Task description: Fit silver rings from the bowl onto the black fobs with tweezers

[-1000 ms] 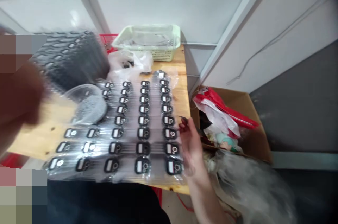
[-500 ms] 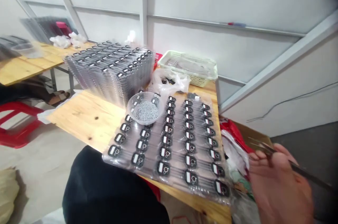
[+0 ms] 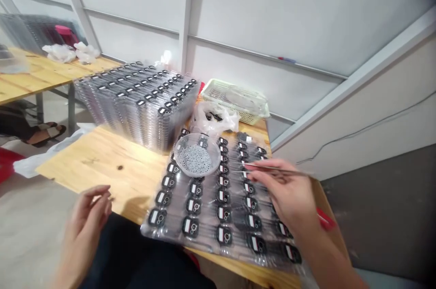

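My right hand (image 3: 288,184) grips a pair of metal tweezers (image 3: 272,169) above the right part of a clear plastic tray (image 3: 207,216). The tweezers' tips point left, apart, with nothing visible between them. Rows of small black parts (image 3: 224,235), each with a white rectangle and a ring, sit in the tray. A round clear bowl (image 3: 216,155) stands on the tray's far left part, with many tiny grey ring-like pieces (image 3: 195,160) inside. Off the table's near left edge hovers my left hand (image 3: 89,216), its fingers loosely bent and apart; I see nothing in it.
A tall stack of filled clear trays (image 3: 136,112) rises at the back left. Behind the bowl are a white plastic bag (image 3: 200,119) with dark pieces inside and a pale green basket (image 3: 254,116). A cardboard box (image 3: 340,239) stands to the right. Another table (image 3: 44,78) is at far left.
My right hand has swung left with the tweezers, from beside the table to over the tray. My left hand has come into view at lower left. The camera view has shifted slightly.
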### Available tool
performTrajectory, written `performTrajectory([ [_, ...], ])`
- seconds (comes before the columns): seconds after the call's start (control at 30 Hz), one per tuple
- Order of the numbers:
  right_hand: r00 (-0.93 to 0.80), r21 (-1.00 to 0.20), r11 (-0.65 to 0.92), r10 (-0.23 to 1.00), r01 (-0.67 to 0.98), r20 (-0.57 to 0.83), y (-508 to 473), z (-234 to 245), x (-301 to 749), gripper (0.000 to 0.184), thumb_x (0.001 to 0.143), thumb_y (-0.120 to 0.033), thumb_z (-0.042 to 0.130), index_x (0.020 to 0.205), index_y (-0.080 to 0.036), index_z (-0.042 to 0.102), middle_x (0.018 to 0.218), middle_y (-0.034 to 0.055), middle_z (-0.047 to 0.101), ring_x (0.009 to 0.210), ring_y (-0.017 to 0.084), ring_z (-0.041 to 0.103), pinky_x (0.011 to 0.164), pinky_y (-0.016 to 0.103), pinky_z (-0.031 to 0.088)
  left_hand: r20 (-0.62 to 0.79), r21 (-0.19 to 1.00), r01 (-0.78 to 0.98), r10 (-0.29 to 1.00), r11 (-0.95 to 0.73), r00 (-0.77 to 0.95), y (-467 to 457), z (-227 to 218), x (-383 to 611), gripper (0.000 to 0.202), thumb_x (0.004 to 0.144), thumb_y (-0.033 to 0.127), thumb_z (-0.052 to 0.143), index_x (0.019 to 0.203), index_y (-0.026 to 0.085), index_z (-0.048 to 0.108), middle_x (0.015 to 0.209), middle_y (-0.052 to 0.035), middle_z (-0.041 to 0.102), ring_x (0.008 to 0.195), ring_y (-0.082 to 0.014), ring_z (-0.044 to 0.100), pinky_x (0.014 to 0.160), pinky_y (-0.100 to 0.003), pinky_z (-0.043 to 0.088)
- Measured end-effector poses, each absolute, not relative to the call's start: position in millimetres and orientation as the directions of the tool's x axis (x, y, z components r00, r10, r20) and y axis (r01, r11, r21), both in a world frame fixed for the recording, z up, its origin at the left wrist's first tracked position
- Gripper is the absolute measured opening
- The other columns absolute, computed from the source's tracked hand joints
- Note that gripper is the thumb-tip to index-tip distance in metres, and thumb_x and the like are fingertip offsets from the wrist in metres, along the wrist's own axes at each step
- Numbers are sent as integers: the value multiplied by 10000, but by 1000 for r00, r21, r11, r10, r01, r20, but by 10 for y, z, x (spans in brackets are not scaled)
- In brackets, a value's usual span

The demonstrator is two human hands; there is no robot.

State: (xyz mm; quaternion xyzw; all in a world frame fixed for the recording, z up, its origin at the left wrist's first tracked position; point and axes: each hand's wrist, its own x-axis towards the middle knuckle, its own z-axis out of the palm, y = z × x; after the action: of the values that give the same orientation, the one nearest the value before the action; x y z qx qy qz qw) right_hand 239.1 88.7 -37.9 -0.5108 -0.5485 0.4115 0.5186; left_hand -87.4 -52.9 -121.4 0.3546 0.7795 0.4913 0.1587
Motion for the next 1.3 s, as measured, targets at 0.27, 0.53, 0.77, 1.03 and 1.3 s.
performTrajectory([
  [0.27, -214, -904, 291, 949, 314, 232, 1363, -356, 1775, 66, 700, -232, 785, 651, -242, 741, 686, 11, 690, 666, 174, 604, 629, 328, 464, 113, 879, 437, 808, 190, -578, -388, -1950, -719, 427, 839, 563, 551, 1095, 221, 568, 984, -70, 638, 734, -194, 649, 557, -282, 540],
  [0.53, -156, -910, 233, 969, 344, 189, 1424, -510, 1798, 101, 690, -241, 797, 614, -232, 731, 647, 16, 694, 622, 179, 575, 593, 328, 418, 211, 820, 554, 825, 142, -524, -459, -1958, -745, 317, 868, 459, 542, 1074, 223, 586, 930, -42, 605, 660, -149, 602, 439, -220, 469],
  [0.77, -163, -917, 230, 969, 326, 185, 1441, -511, 1775, 104, 663, -209, 823, 604, -232, 740, 613, 3, 673, 564, 146, 509, 536, 307, 358, 239, 807, 576, 820, 129, -520, -416, -1947, -704, 307, 866, 434, 539, 1072, 212, 590, 908, -39, 606, 622, -140, 574, 451, -229, 458],
  [1.03, -202, -904, 241, 963, 354, 178, 1455, -480, 1746, 108, 668, -206, 813, 592, -222, 738, 583, 3, 652, 543, 133, 464, 520, 298, 331, 240, 806, 581, 838, 110, -491, -469, -1977, -731, 293, 878, 433, 536, 1075, 222, 583, 880, -31, 595, 609, -134, 575, 438, -220, 470],
  [1.3, -195, -877, 224, 969, 425, 153, 1444, -484, 1721, 128, 707, -236, 755, 589, -214, 711, 568, 0, 600, 541, 133, 434, 527, 307, 314, 258, 810, 579, 827, 98, -500, -438, -1983, -708, 308, 869, 441, 537, 1059, 206, 596, 850, -36, 623, 580, -137, 593, 433, -226, 484],
])
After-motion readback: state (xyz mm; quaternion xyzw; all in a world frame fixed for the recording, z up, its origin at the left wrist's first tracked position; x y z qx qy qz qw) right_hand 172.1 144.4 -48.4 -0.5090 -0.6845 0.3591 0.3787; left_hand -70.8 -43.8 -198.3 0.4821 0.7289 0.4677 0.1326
